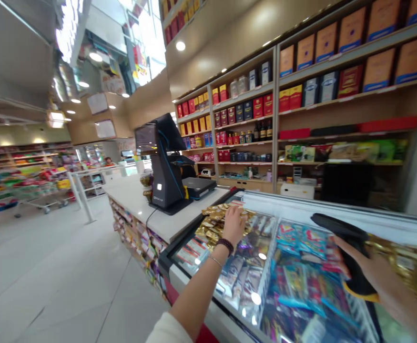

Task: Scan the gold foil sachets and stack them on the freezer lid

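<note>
My left hand (234, 224), with a beaded bracelet at the wrist, lies over a heap of shiny gold packets (211, 221). Its fingers are slightly bent and apart, touching the heap; their tips are partly hidden. The heap rests on the glass top of a chest freezer (267, 252). At the right, my right hand (380, 271) is wrapped round a black barcode scanner (337, 225) with yellow trim, its head pointing left above the glass. Behind that hand is a second pile of gold packets (408, 259). Wrapped frozen treats (301, 286) show through the glass.
A black checkout terminal (165, 176) stands on the white counter (133, 193) left of the freezer, with a dark flat device (198, 186) beside it. Shelves of boxed goods (244, 112) line the back wall. A metal rail (81, 190) and shopping carts (42, 193) are farther left.
</note>
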### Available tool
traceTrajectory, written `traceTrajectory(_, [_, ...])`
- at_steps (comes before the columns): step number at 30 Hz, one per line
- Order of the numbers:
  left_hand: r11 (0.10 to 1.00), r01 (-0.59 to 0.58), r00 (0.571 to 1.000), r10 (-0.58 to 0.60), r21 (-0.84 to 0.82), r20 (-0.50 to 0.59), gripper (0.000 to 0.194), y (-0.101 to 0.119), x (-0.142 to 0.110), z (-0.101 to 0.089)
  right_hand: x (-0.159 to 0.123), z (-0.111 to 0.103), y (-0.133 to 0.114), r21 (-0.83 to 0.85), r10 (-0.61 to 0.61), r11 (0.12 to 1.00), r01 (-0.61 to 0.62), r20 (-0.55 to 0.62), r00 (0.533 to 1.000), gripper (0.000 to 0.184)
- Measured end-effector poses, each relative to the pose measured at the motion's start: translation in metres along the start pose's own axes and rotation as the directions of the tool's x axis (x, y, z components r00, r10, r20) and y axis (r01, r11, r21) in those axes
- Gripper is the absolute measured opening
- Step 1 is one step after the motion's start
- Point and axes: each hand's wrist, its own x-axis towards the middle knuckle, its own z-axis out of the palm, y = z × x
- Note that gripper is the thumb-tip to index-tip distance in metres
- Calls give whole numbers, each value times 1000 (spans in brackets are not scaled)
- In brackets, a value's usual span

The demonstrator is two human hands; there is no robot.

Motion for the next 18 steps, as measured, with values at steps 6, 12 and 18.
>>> traceTrajectory(6, [949, -158, 961, 211, -272, 178, 26, 115, 3, 83, -16, -106, -32, 9, -69, 997, 70, -103, 992, 57])
traceTrajectory(12, [930, -78, 898, 222, -360, 379, 39, 226, -24, 163, -28, -186, -24, 25, -75, 996, 84, -254, 964, 57])
traceTrajectory(18, [979, 140, 847, -41, -148, 529, 65, 279, -56, 211, -28, -210, 12, 133, 5, 990, 42, -337, 942, 66])
